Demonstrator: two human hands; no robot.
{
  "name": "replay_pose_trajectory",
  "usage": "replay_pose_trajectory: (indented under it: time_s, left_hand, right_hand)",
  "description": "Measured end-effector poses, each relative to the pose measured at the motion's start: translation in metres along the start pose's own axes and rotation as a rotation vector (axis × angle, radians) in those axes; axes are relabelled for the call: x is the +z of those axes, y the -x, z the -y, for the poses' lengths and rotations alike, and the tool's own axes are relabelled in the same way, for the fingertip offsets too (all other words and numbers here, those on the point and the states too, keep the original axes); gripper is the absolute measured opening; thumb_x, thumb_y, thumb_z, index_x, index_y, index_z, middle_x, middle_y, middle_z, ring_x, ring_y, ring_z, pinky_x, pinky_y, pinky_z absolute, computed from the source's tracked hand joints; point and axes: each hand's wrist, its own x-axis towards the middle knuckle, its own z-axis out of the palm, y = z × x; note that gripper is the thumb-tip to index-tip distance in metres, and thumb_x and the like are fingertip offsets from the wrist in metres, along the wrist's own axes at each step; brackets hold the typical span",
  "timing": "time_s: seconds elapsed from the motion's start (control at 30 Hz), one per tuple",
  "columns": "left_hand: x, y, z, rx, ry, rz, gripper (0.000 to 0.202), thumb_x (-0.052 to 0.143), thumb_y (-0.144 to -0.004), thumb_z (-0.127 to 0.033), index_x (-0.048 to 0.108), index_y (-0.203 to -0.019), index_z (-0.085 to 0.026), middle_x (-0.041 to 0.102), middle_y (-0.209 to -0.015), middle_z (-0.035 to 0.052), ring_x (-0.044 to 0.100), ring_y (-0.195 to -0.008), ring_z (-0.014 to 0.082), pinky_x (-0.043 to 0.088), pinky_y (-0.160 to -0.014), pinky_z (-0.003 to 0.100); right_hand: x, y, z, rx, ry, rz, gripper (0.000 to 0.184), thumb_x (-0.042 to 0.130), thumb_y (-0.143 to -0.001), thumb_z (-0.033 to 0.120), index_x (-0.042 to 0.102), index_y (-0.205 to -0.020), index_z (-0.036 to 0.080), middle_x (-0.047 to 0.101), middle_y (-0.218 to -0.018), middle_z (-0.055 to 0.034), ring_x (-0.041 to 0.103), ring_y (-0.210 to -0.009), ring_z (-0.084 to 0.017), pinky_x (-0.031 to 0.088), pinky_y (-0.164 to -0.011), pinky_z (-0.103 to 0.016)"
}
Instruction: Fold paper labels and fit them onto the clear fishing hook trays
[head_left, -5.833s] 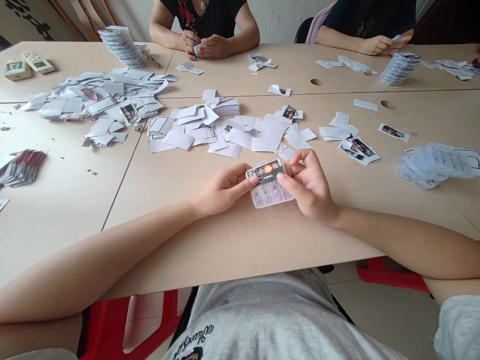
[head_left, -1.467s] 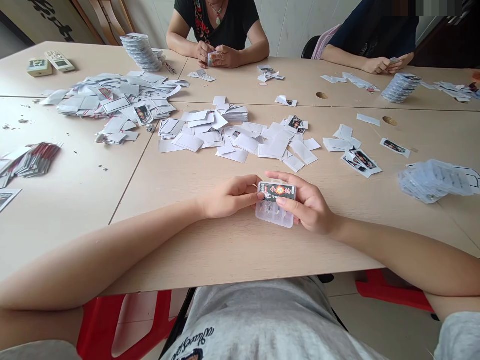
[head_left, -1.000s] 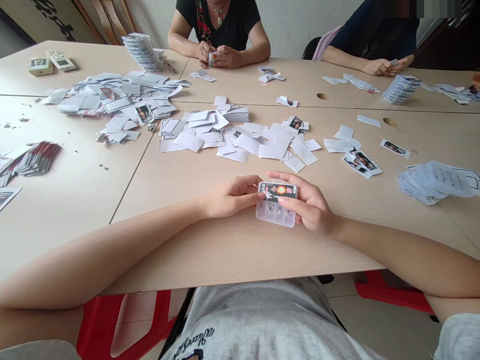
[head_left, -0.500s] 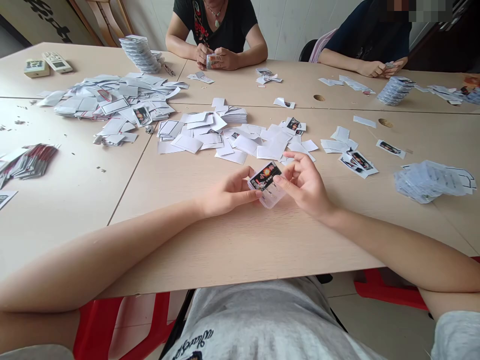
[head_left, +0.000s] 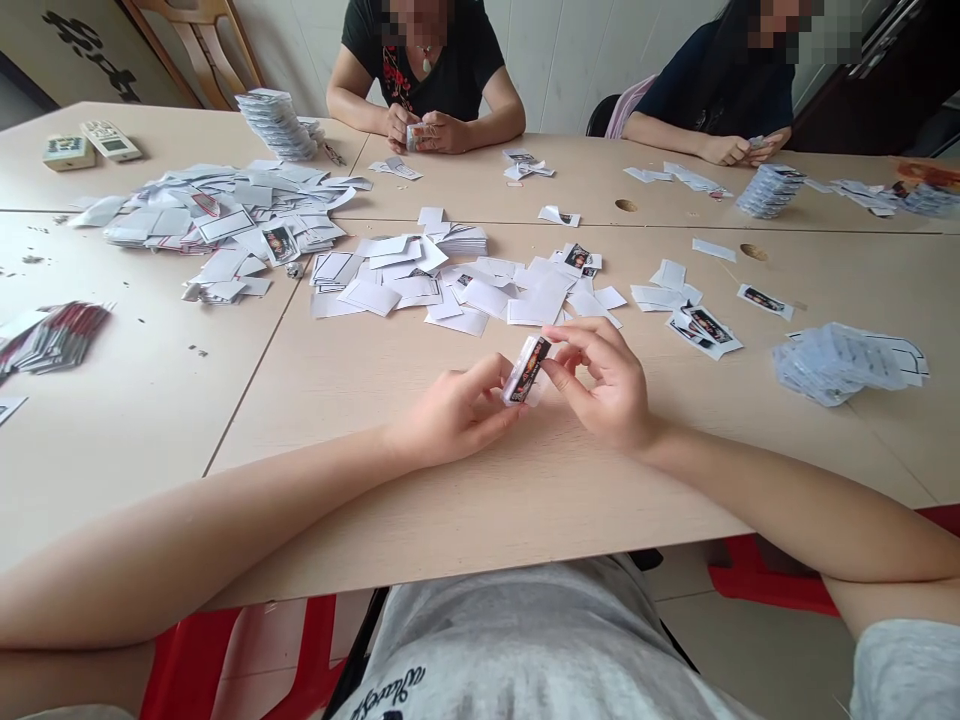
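A small clear plastic case [head_left: 525,369] with a black and red printed card in it stands tilted on edge just above the table. My left hand [head_left: 454,412] pinches its lower left side. My right hand [head_left: 604,382] pinches its upper right side with curled fingers. Both forearms rest on the light wooden table [head_left: 480,480]. White paper cards [head_left: 480,285] lie scattered just beyond my hands.
A heap of clear cases [head_left: 847,360] lies at the right. A large pile of paper cards [head_left: 217,215] and a stack of cases [head_left: 274,122] sit at the far left. Two other people [head_left: 427,75] [head_left: 720,100] sit across, each handling a case. Red-edged packets [head_left: 52,335] lie at the left edge.
The case lay flat under my hands a second ago; now both hands have lifted it and turned it up on edge. The view has also tilted up slightly.
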Motion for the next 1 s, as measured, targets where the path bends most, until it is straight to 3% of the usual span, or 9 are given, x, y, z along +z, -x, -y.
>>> replay_pose_trajectory:
  time_s: [0.3,0.53,0.77,1.0]
  left_hand:
    - [0.002,0.004,-0.001,0.022,-0.155,-0.045,0.013,0.053,-0.086,-0.024,0.044,-0.096,-0.020,0.063,-0.086,0.0012,0.060,-0.073,0.0119,0.045,-0.067,0.022]
    - [0.003,0.002,0.000,0.109,-0.168,-0.206,0.013,0.057,-0.084,-0.018,0.044,-0.087,-0.019,0.060,-0.077,-0.0028,0.056,-0.067,0.0073,0.044,-0.062,0.017]
    - [0.005,0.003,0.003,0.192,-0.243,-0.248,0.018,0.058,-0.082,-0.011,0.050,-0.096,-0.019,0.063,-0.082,-0.0025,0.055,-0.066,0.0059,0.045,-0.064,0.016]
    - [0.005,0.002,0.002,0.247,-0.261,-0.235,0.018,0.055,-0.083,-0.009,0.050,-0.096,-0.019,0.065,-0.094,0.0015,0.061,-0.078,0.0085,0.047,-0.071,0.017]
  right_hand:
    - [-0.003,0.001,0.005,-0.078,-0.055,0.037,0.039,0.060,-0.082,0.016,0.057,-0.118,0.028,0.052,-0.112,-0.0068,0.060,-0.083,-0.016,0.057,-0.075,-0.037]
    - [0.000,-0.001,0.007,0.131,-0.266,-0.036,0.021,0.060,-0.084,0.021,0.054,-0.104,0.025,0.049,-0.117,-0.0064,0.060,-0.081,-0.012,0.055,-0.084,-0.037]
    - [0.000,0.000,0.011,0.129,-0.370,0.008,0.025,0.063,-0.081,0.015,0.058,-0.103,0.027,0.046,-0.122,-0.0058,0.055,-0.108,-0.019,0.051,-0.095,-0.039]
    - [-0.001,0.003,0.014,0.153,-0.441,0.033,0.028,0.062,-0.081,0.012,0.060,-0.104,0.028,0.044,-0.126,-0.0053,0.053,-0.114,-0.020,0.049,-0.098,-0.041]
